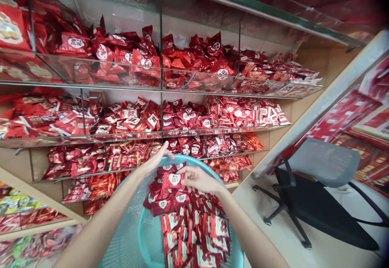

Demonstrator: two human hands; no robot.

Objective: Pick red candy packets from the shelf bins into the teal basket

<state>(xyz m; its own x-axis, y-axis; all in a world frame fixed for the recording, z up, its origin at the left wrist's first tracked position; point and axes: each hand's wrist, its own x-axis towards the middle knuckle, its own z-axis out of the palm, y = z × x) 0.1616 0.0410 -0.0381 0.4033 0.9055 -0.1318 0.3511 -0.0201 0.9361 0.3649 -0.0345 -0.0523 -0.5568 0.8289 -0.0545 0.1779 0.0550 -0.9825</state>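
Note:
A teal plastic basket [138, 235] sits in front of me, filled with red wrapped snack packets [194, 227] and dark red packets [165, 197] at its far side. My left hand [156, 158] reaches over the basket's far rim, fingers stretched toward the shelf, holding nothing I can see. My right hand [197, 179] rests on the dark red packets, its fingers pinching one packet with a white heart label [174, 180].
Glass shelves [161, 85] with dividers rise ahead, packed with red packets in several rows. A black and grey office chair [316, 187] stands to the right on a pale floor. Wooden shelving [36, 219] at lower left holds colourful packets.

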